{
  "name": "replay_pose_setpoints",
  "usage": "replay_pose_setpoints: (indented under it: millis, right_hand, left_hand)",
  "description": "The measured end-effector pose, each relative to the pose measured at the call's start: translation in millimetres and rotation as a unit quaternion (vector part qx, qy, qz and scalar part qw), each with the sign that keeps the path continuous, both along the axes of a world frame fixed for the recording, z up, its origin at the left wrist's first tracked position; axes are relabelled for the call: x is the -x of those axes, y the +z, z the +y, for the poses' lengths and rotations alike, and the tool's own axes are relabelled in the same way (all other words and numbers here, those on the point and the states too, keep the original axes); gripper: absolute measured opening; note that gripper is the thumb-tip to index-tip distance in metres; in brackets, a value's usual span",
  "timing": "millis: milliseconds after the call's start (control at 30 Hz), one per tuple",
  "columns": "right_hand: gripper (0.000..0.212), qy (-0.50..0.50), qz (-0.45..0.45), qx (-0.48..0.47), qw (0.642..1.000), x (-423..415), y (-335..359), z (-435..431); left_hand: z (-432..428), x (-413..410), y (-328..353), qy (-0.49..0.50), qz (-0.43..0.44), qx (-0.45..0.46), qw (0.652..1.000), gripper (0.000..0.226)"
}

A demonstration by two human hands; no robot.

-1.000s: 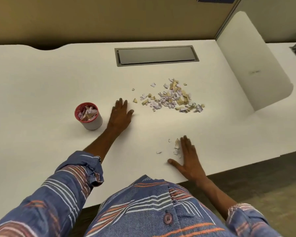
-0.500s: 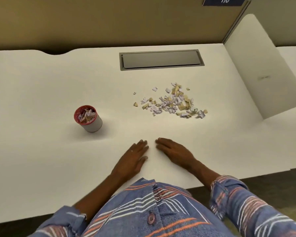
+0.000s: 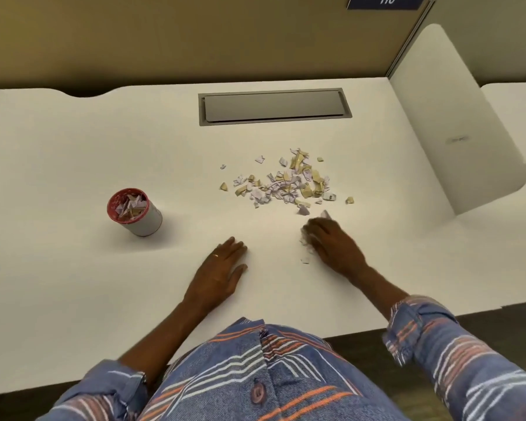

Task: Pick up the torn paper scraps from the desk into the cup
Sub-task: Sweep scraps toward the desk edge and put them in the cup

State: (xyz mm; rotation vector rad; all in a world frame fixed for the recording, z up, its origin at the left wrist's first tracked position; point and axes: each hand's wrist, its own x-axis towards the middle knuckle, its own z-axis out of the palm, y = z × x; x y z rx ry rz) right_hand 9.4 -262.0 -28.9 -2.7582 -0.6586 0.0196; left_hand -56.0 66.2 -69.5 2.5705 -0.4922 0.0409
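A white cup with a red rim (image 3: 148, 223) stands on the left of the white desk (image 3: 73, 147) and holds paper scraps. A loose pile of torn tan and pale purple scraps (image 3: 286, 183) lies mid-desk. My left hand (image 3: 220, 270) rests flat and empty between the cup and the pile, nearer the front edge. My right hand (image 3: 334, 246) is blurred, palm down just below the pile. Its fingers are bent, and a few small scraps (image 3: 305, 243) lie against their left side. One more scrap (image 3: 305, 260) lies just below them.
A grey cable hatch (image 3: 275, 106) is set into the desk behind the pile. A white rounded divider panel (image 3: 456, 123) stands at the right. A tan partition wall runs along the back, with a blue sign (image 3: 384, 0). The desk's front edge is at my waist.
My right hand slid right and forward toward the pile, with the few small scraps now showing beside its fingers. My left hand stayed flat in about the same place.
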Motion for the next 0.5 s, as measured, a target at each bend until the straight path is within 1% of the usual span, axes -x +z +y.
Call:
replay_pose_setpoints:
  millis: [100, 167, 233, 333, 433, 500]
  right_hand:
    - [0.028, 0.075, -0.024, -0.013, 0.997, 38, -10, 9]
    - [0.026, 0.097, -0.018, -0.027, 0.995, 58, -17, 9]
    - [0.031, 0.066, -0.011, -0.058, 0.996, 68, -19, 2]
    - [0.047, -0.041, 0.007, -0.089, 0.995, 64, -19, -16]
    - [0.066, -0.11, 0.04, -0.068, 0.991, 54, -22, -30]
    - [0.075, -0.105, 0.06, -0.037, 0.992, 48, -27, -30]
  left_hand:
    - [-4, -35, 6, 0.018, 0.001, -0.019, 1.0, 0.05]
    - [-5, -58, 10, 0.019, -0.008, -0.039, 0.999, 0.05]
    - [-5, -82, 15, 0.021, -0.014, -0.055, 0.998, 0.051]
    - [-9, -114, 22, 0.037, -0.01, -0.085, 0.996, 0.059]
    - [-18, -139, 24, 0.088, 0.041, -0.118, 0.988, 0.072]
    - [-26, -151, 24, 0.105, 0.075, -0.114, 0.985, 0.073]
